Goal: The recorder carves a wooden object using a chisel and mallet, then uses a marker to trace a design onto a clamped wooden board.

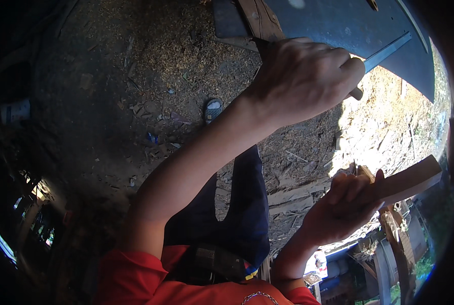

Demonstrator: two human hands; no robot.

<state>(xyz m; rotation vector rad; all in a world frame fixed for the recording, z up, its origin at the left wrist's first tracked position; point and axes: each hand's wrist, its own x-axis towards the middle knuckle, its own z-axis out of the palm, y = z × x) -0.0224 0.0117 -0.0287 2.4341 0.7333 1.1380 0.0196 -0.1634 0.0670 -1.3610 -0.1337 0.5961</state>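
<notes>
My left hand point(310, 76) is closed around a tool with a long, narrow metal blade point(389, 50) pointing up and to the right; a short dark end point(355, 92) shows below my fingers. The hand is over the edge of a dark blue-grey board point(318, 20), near a brown wooden piece point(257, 18) at its top. I cannot tell whether it touches either. Lower right, my right hand point(341, 206) has its fingers wrapped round a slightly curved wooden piece point(412, 180), held apart from the blade.
Wood shavings and scraps point(196, 61) litter the ground around my sandalled foot point(212, 109). Weathered planks and posts point(399, 244) stand at the lower right beside some clutter. Dark, indistinct debris point(31, 213) lies at the left. Bright sunlight falls on the ground at the right.
</notes>
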